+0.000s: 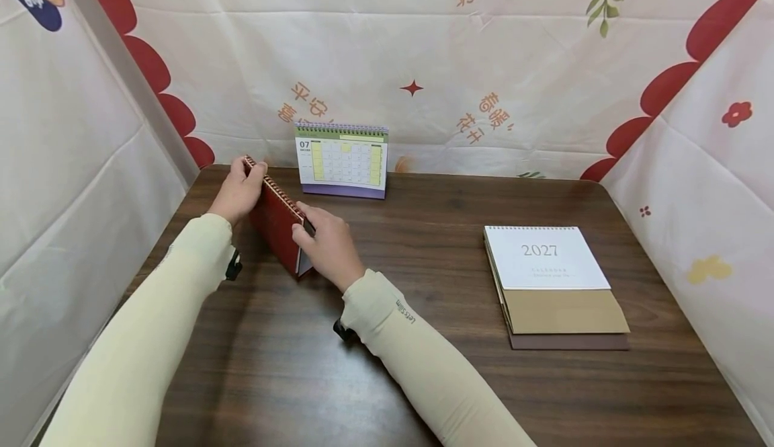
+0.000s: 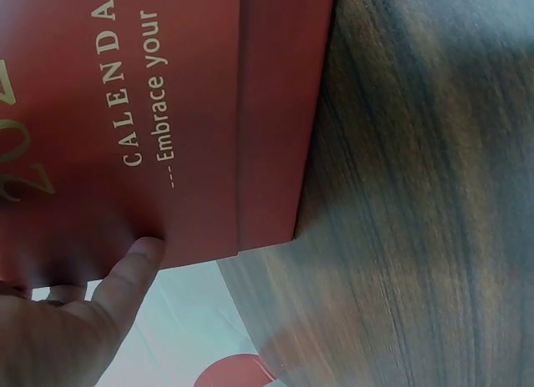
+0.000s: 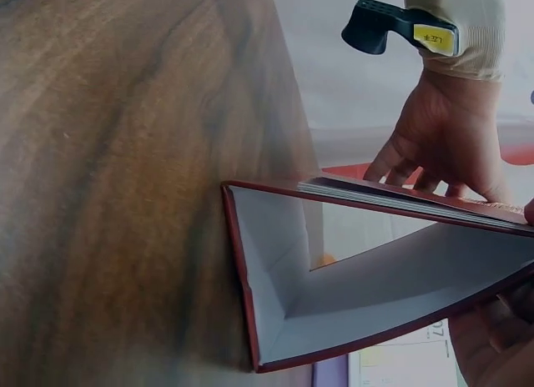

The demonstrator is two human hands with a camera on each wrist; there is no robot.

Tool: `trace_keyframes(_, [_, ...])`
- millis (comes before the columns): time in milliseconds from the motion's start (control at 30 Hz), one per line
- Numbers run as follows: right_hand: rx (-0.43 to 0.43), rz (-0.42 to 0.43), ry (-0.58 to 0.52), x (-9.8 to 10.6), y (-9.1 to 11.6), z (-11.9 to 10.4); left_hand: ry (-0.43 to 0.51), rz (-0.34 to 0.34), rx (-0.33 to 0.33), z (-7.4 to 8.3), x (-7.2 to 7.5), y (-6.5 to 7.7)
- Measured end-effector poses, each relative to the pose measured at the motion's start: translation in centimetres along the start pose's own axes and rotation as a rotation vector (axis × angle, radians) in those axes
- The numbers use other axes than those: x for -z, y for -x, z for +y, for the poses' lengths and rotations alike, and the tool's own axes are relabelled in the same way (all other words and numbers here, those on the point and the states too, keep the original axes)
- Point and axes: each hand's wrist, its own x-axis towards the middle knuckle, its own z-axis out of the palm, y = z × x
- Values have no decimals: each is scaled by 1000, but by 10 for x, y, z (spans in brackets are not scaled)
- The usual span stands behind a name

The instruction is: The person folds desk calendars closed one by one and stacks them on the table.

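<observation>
Holding red calendar [image 1: 275, 228] between both hands [image 1: 237, 193] [image 1: 332, 244]

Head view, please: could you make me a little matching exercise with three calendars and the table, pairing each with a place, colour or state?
Column one:
1. Red desk calendar
2. White-paged 2027 desk calendar
3. "07" desk calendar
4. Wooden table

Column two:
A. Stands farthest back
B. Dark brown with streaky grain
C. Held by the left hand and right hand
D. On the picture's right side

Right pairs: 1-C, 2-D, 3-A, 4-B.
</observation>
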Motion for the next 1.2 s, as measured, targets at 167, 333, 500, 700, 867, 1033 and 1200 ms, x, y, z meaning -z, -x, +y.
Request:
trace_keyframes(167, [-6,-34,-40,-1,4,5,-9,-24,20,0,2,0])
trace_keyframes(333, [-11,-83,-56,-1,7,13,5,-93,41,-2,9,-3])
trace_keyframes(500, [-68,-94,-69,-1,13,19,201,-151,106,-13,20,-6])
trace_keyframes(700, [-132,-45,-99,-1,20,23,403,-201,190,-40,22,-4])
trace_keyframes(867, [-144,-23,-138,-1,22,25,439,-203,201,-57,15,-2])
trace_keyframes(1033, [-143,2,-155,-2,23,26,483,-167,195,-59,9,0])
trace_keyframes(1200, [-138,57,-148,-2,20,27,534,-144,191,-56,8,4])
